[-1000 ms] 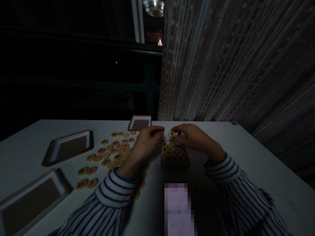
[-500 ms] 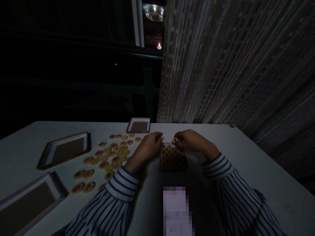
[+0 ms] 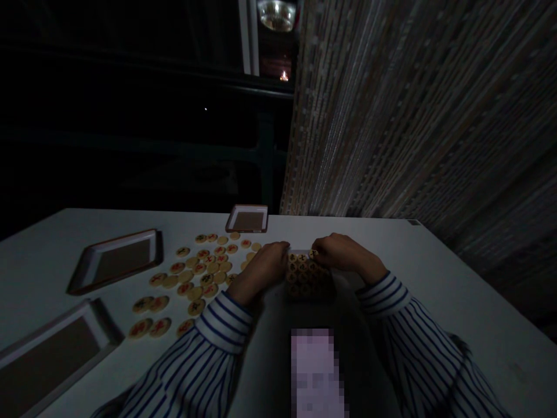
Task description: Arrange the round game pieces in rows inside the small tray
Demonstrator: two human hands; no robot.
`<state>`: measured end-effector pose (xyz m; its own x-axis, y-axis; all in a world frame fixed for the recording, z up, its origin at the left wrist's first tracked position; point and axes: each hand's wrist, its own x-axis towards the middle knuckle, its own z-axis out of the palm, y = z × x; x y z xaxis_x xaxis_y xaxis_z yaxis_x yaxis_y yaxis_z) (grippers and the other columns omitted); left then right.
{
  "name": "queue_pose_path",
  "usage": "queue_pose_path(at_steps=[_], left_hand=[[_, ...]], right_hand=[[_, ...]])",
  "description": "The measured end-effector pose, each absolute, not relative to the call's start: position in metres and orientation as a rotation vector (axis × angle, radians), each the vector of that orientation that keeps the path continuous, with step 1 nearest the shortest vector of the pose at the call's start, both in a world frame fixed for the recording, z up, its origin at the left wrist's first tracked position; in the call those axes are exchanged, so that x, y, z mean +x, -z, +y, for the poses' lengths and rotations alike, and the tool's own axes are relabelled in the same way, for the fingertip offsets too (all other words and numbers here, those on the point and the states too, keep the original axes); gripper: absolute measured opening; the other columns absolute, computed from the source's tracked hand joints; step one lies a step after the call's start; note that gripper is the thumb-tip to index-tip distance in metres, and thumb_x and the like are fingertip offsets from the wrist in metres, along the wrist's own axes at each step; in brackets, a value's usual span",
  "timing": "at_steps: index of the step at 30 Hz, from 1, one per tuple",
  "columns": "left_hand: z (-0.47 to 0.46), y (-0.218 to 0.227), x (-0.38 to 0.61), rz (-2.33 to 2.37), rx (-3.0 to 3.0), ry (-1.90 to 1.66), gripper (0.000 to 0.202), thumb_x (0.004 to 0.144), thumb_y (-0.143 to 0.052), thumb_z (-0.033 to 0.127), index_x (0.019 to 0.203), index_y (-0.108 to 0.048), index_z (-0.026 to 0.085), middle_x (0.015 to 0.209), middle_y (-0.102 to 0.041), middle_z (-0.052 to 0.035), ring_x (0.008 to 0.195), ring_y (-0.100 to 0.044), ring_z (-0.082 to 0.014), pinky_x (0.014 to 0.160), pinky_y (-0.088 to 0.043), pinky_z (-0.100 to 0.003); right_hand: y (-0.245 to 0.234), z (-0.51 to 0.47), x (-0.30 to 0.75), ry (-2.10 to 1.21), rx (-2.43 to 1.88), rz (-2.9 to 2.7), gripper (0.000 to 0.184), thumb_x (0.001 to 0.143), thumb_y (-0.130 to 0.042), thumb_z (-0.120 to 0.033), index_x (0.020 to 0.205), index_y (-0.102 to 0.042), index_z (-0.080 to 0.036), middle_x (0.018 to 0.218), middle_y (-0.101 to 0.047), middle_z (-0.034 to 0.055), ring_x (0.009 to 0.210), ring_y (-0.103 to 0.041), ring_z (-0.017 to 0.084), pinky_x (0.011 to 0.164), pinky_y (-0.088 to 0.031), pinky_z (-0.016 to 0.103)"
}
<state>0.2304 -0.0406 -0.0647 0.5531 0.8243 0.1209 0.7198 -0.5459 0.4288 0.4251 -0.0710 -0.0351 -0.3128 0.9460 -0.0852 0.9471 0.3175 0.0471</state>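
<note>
My right hand [image 3: 348, 254] pinches a round wooden Chinese chess piece [image 3: 313, 254] with a dark character on it. The piece is at the back right corner of a small box [image 3: 310, 298], level with the row of pieces inside. Several dark-marked chess pieces [image 3: 303, 268] fill the box in rows. My left hand [image 3: 263, 265] has its fingers curled against the box's left side, with some fingertips hidden. Left of that hand lie many loose chess pieces [image 3: 199, 269], some with red marks, some with dark ones, others showing blank faces.
Shallow framed trays or lids stand on the white table [image 3: 439, 302]: one at the back [image 3: 235, 227], one at the left [image 3: 80, 284], another at the near left [image 3: 65, 363]. A blurred-out lit phone-like screen [image 3: 317, 371] is close to me. A string curtain [image 3: 357, 116] hangs behind the table.
My right hand has lowered the chess piece from above the box's back edge into line with the back row. The left hand stays at the box's left side. The view has shifted slightly.
</note>
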Motion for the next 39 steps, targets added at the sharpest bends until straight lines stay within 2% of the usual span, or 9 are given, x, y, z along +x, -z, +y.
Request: queue_pose_path(at_steps=[6,12,20,28,34,39], left_hand=[[-0.043,0.062,0.229,1.264,2.429,-0.435,0.034,0.084,-0.037,0.021,0.107,-0.06,0.014,0.106,-0.065,-0.0132,0.1,-0.059,-0.0217,0.084,-0.043,-0.029],[-0.045,0.06,0.229,1.225,2.418,-0.427,0.032,0.084,-0.036,0.023,0.103,-0.061,0.015,0.099,-0.066,-0.0137,0.091,-0.061,-0.024,0.074,-0.044,-0.031],[-0.048,0.061,0.228,1.197,2.437,-0.402,0.031,0.085,-0.035,0.024,0.098,-0.061,0.015,0.097,-0.066,-0.0137,0.087,-0.062,-0.0224,0.07,-0.043,-0.029],[-0.057,0.069,0.224,1.163,2.482,-0.512,0.031,0.087,-0.031,0.021,0.103,-0.057,0.014,0.102,-0.064,-0.012,0.095,-0.059,-0.0205,0.083,-0.043,-0.031],[-0.068,0.078,0.217,1.056,2.512,-0.619,0.033,0.087,-0.035,0.025,0.115,-0.049,0.015,0.112,-0.059,-0.012,0.104,-0.054,-0.0216,0.092,-0.041,-0.036],[-0.07,0.085,0.209,0.978,2.517,-0.547,0.046,0.082,-0.046,0.032,0.125,-0.041,0.017,0.134,-0.042,-0.0151,0.122,-0.04,-0.0257,0.101,-0.035,-0.042]], right_hand=[[0.037,-0.071,0.423,-0.045,1.762,2.419,0.03,0.083,-0.042,-0.035,0.098,-0.063,-0.019,0.091,-0.067,0.0094,0.083,-0.061,0.02,0.064,-0.039,0.027],[0.037,-0.072,0.419,-0.067,1.762,2.384,0.029,0.083,-0.042,-0.032,0.098,-0.063,-0.018,0.093,-0.066,0.0112,0.085,-0.061,0.022,0.066,-0.041,0.028],[0.039,-0.072,0.418,-0.082,1.753,2.389,0.031,0.084,-0.04,-0.031,0.096,-0.064,-0.017,0.092,-0.067,0.0118,0.085,-0.062,0.022,0.067,-0.042,0.029],[0.041,-0.072,0.419,-0.079,1.766,2.397,0.03,0.085,-0.04,-0.032,0.096,-0.063,-0.016,0.092,-0.066,0.0127,0.086,-0.062,0.023,0.068,-0.042,0.029],[0.04,-0.073,0.418,-0.067,1.746,2.413,0.028,0.085,-0.043,-0.032,0.099,-0.062,-0.017,0.095,-0.066,0.0123,0.089,-0.061,0.023,0.069,-0.042,0.03],[0.038,-0.075,0.416,-0.089,1.747,2.397,0.028,0.085,-0.042,-0.03,0.097,-0.063,-0.016,0.093,-0.066,0.0124,0.087,-0.062,0.023,0.068,-0.042,0.029]])
